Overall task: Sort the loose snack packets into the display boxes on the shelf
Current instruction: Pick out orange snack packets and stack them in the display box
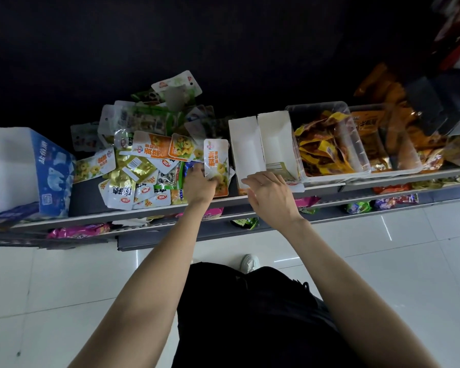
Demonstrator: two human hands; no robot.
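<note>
Orange-and-white packet (pixel 216 166) gripped upright at its lower edge by left hand (pixel 200 185), fingers curled round it, at 3 o'clock of loose packet pile (pixel 141 160). Two white cardboard boxes (pixel 263 147) side by side, two clear bins (pixel 329 139) beyond at 3 o'clock. "20%" readable on several pile packets. Right hand (pixel 270 193) palm-down, fingers relaxed, holding nothing, over box fronts. One blue carton (pixel 51 168) at 9 o'clock on shelf (pixel 154 215).

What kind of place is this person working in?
Most likely a small shop or snack aisle. A long shelf carries a heap of loose snack packets, white display boxes and clear bins of wrapped snacks, with more stock on the tier below.
</note>
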